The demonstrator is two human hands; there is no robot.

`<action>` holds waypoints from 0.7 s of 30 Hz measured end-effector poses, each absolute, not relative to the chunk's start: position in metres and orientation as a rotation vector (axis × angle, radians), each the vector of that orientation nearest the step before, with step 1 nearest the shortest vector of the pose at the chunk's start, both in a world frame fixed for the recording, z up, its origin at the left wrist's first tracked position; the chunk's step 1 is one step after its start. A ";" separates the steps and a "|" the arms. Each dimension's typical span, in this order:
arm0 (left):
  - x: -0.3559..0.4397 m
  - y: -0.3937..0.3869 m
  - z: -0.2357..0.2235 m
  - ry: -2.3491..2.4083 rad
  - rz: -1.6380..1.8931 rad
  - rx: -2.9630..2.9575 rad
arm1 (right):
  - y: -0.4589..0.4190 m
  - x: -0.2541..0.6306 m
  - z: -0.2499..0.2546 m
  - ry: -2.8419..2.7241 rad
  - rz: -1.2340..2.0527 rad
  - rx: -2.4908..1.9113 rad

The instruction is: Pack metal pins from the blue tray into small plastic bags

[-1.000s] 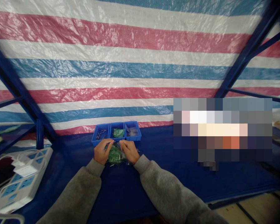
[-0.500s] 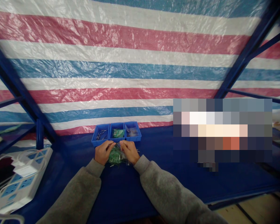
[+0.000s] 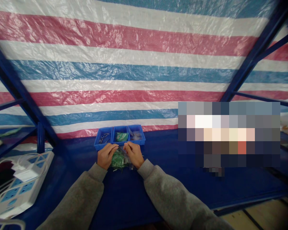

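Left: one white power strip (image 3: 19, 188) with blue sockets and white cables (image 3: 4, 169), lying on the blue work surface (image 3: 163, 182), well apart from the hands. Centre: two bare hands in grey sleeves, held close together. The left hand (image 3: 107, 156) and right hand (image 3: 133, 154) pinch the upper edge of one clear plastic bag (image 3: 118, 160) of green parts, which lies on the surface just in front of one blue three-compartment tray (image 3: 104, 129). Compartments, left to right: dark metal pins (image 3: 103, 138), a green packet (image 3: 121, 136), a clear packet (image 3: 135, 135). Behind: striped red, white and blue tarpaulin (image 3: 144, 76) on a blue steel frame (image 3: 252, 54). Right: a pixelated patch (image 3: 228, 134) hides that area; the surface's front edge (image 3: 249, 199) runs below it
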State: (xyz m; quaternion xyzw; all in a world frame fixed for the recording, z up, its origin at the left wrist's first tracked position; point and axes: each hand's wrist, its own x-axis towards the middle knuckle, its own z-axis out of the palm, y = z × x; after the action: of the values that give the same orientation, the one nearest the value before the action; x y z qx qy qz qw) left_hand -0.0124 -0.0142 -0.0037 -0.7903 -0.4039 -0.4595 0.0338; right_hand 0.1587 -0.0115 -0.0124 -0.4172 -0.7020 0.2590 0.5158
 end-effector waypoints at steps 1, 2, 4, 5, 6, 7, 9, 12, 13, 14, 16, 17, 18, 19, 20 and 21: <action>-0.013 -0.014 -0.005 -1.276 -1.432 -2.408 | -0.012 0.159 -0.012 -1.685 0.626 -1.002; -0.013 -0.013 -0.007 -1.311 -1.455 -2.381 | -0.012 0.159 -0.011 -1.688 0.626 -0.999; -0.013 -0.013 -0.008 -1.356 -1.501 -2.334 | -0.012 0.158 -0.011 -1.714 0.623 -0.979; -0.013 -0.013 -0.009 -1.365 -1.521 -2.318 | -0.013 0.158 -0.010 -1.738 0.624 -0.960; -0.013 -0.013 -0.009 -1.367 -1.537 -2.305 | -0.013 0.157 -0.010 -1.769 0.627 -0.935; -0.013 -0.014 -0.009 -1.369 -1.550 -2.291 | -0.014 0.157 -0.010 -1.804 0.634 -0.906; -0.012 -0.015 -0.008 -1.379 -1.568 -2.272 | -0.015 0.155 -0.010 -1.870 0.651 -0.858; -0.010 -0.018 -0.006 -1.394 -1.582 -2.261 | -0.016 0.153 -0.010 -1.922 0.672 -0.825; -0.010 -0.019 -0.005 -1.394 -1.582 -2.265 | -0.017 0.153 -0.009 -1.921 0.674 -0.821; -0.009 -0.020 -0.005 -1.392 -1.578 -2.278 | -0.017 0.153 -0.009 -1.912 0.667 -0.823; -0.009 -0.021 -0.003 -1.376 -1.559 -2.321 | -0.017 0.153 -0.009 -1.868 0.636 -0.848; -0.009 -0.021 -0.003 -1.365 -1.544 -2.344 | -0.016 0.154 -0.009 -1.841 0.621 -0.864; -0.009 -0.021 -0.002 -1.354 -1.529 -2.362 | -0.016 0.155 -0.009 -1.813 0.610 -0.880; -0.008 -0.021 -0.001 -1.339 -1.516 -2.376 | -0.015 0.155 -0.009 -1.787 0.607 -0.891; -0.008 -0.020 -0.001 -1.321 -1.506 -2.385 | -0.015 0.156 -0.009 -1.768 0.611 -0.899; -0.008 -0.020 0.000 -1.305 -1.496 -2.394 | -0.014 0.157 -0.009 -1.754 0.616 -0.907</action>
State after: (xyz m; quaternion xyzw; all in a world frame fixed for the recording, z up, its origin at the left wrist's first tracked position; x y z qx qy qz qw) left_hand -0.0077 -0.0198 -0.0005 -0.7698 -0.4194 -0.4809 0.0158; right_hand 0.1568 -0.0145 -0.0086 -0.3769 -0.7289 0.2559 0.5111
